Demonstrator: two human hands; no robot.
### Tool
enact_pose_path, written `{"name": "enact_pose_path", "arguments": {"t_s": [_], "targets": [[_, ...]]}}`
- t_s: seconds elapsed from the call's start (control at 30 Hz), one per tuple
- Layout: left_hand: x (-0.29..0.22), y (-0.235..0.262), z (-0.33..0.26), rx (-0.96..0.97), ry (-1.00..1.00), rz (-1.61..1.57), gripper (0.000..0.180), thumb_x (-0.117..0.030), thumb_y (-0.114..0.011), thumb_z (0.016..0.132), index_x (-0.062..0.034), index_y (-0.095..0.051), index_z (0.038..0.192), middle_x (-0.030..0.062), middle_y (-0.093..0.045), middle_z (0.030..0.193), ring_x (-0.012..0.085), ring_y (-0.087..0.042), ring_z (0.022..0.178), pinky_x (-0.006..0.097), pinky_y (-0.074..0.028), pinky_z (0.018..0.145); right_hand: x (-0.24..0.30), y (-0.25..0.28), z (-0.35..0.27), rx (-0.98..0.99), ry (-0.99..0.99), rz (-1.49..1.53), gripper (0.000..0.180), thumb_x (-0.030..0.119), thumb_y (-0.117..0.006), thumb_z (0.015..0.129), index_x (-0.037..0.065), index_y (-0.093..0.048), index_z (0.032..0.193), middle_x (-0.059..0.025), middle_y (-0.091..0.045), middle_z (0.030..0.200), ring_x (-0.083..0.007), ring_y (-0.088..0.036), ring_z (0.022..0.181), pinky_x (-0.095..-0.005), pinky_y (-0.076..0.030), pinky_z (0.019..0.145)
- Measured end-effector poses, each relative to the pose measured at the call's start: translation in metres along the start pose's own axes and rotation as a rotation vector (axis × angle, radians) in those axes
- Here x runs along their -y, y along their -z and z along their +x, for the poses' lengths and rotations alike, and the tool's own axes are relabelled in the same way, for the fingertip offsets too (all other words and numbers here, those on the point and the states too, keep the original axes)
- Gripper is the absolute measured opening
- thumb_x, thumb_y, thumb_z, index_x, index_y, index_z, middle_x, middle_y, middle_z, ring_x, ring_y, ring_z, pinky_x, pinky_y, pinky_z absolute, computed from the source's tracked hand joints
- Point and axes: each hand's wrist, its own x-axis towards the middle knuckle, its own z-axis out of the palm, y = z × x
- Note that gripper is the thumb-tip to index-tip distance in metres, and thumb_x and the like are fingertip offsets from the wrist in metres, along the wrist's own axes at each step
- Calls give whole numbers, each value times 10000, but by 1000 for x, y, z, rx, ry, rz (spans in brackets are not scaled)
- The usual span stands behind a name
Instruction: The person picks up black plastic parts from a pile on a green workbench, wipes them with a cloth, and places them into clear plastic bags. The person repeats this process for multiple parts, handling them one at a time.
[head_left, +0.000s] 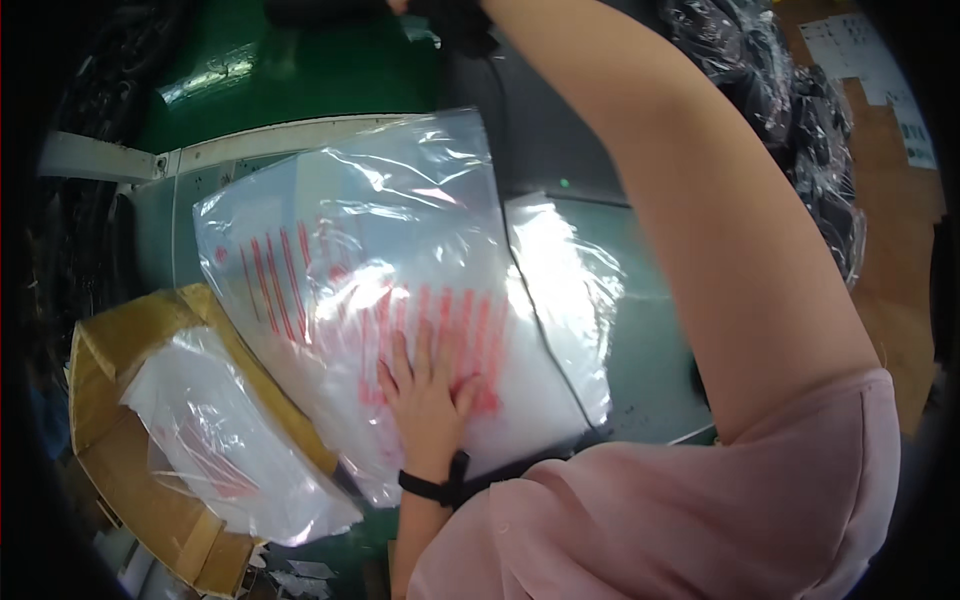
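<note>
My left hand (428, 385) lies flat on a stack of clear plastic bags (400, 210) with red printing, its fingers spread. It grips nothing, and a black strap is around the wrist. My right arm stretches up across the view to the far side. Only a bit of my right hand (398, 5) shows at the upper edge, past a dark wrist band, so its fingers are hidden. Close to it is a dark, rounded object (320, 10), cut off by the edge; whether the hand touches it I cannot tell.
At left, an open cardboard box (95, 400) holds more plastic bags (230, 440). A thin black cable (535, 310) runs over the bags. Dark items in clear wrap (820, 150) are piled at right. Beyond a pale rail (260, 143) lies a green surface (300, 80).
</note>
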Motion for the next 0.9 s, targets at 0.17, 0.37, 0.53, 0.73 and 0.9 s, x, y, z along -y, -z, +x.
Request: {"name": "enact_pose_path", "arguments": {"t_s": [0.17,0.37,0.53,0.73,0.9], "targets": [[25,15,18,-63,-90,-48,645,-393,-606,832,-204,-403,1414,82,-302,1504,367,-199,1397,578,-104,1113,-40,29,-241,-104,33,253,663,222,-782,595,-54,-536,1145,-71,-619,707,-117,-585,608,-257,-472,543],[21,19,13,-236,-49,27,650,-309,-679,785,-206,-438,1379,142,-362,1442,365,-253,1367,554,-184,1099,-13,33,-579,-348,-482,50,824,99,-794,545,-93,-447,1268,-163,-594,1159,-217,-559,1093,-314,-409,968],[-79,-7,-3,-165,-322,-154,649,-248,-704,747,-5,-461,1298,205,-430,1321,383,-388,1211,500,-337,990,-47,-54,-655,-636,-455,-165,760,128,-770,596,-23,-442,1265,-202,-594,1110,-330,-599,1026,-367,-468,893],[-134,-86,-3,-190,-241,431,551,-214,-665,747,-1,-505,1230,193,-539,1202,364,-546,1016,445,-472,801,-113,-139,-623,-531,-535,83,718,203,-803,624,-22,-401,1175,-248,-565,1050,-402,-577,965,-421,-478,801],[-77,-42,10,-97,-248,-1,211,-191,-653,740,-3,-672,835,222,-641,787,368,-611,710,425,-482,688,-137,-147,-621,-446,-485,682,767,266,-815,688,-52,-386,1238,-188,-592,1067,-285,-605,984,-354,-482,832]]}}
